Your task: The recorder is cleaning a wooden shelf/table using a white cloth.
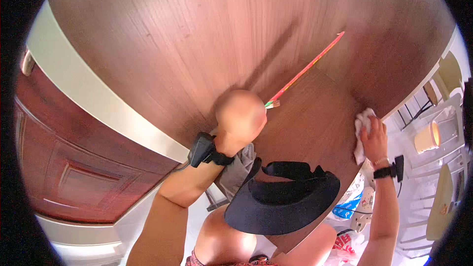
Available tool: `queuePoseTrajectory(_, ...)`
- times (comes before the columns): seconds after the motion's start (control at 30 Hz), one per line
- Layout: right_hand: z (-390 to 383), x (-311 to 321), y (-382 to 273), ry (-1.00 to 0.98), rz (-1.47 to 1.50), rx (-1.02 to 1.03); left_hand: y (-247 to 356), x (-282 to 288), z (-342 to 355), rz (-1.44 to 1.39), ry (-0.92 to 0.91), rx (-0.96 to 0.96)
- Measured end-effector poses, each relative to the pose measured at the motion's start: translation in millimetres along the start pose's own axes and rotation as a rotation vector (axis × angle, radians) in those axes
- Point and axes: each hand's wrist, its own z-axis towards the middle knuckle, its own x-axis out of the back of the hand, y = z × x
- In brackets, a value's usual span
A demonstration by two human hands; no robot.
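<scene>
My left hand is closed around a thin red stick with a green part at the hand end. The stick slants up and right in front of a brown wood-grain panel and casts a shadow on it. Just beside the fingers shows a small beige-and-brown tip, its kind unclear. The hand itself is blurred. At the right, my right hand presses a white cloth against the edge of the wooden surface. Both wrists wear black straps with small boxes.
A black visor hat is above my knees, with grey fabric beside it. Left stands a dark red panelled door behind a pale edge strip. On the right are chairs, a cream bucket and a blue-and-white package.
</scene>
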Motion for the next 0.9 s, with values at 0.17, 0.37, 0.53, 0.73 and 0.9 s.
queuePoseTrajectory(0.17, -58.0, -3.8, 142.3, -0.247, 0.135, -0.369, 5.2, 0.4, 0.5, -0.046, 0.030, 0.006)
queuePoseTrajectory(0.37, -78.9, 81.0, 76.7, -0.020, 1.173, -0.598, 4.6, 0.2, 3.1, -0.039, 0.034, -0.006)
queuePoseTrajectory(0.53, -10.7, 88.7, 19.4, -0.159, 1.308, -0.422, -11.8, 13.5, 4.3, 0.068, 0.009, 0.011)
queuePoseTrajectory(0.73, -4.5, 58.5, 12.6, 0.195, 0.573, -0.111, -0.4, 3.0, 10.3, 0.000, 0.020, -0.014)
queuePoseTrajectory(0.9, -36.0, 36.1, -41.5, -0.248, -0.111, 0.491, -0.1, 11.4, 10.1, -0.023, 0.007, 0.000)
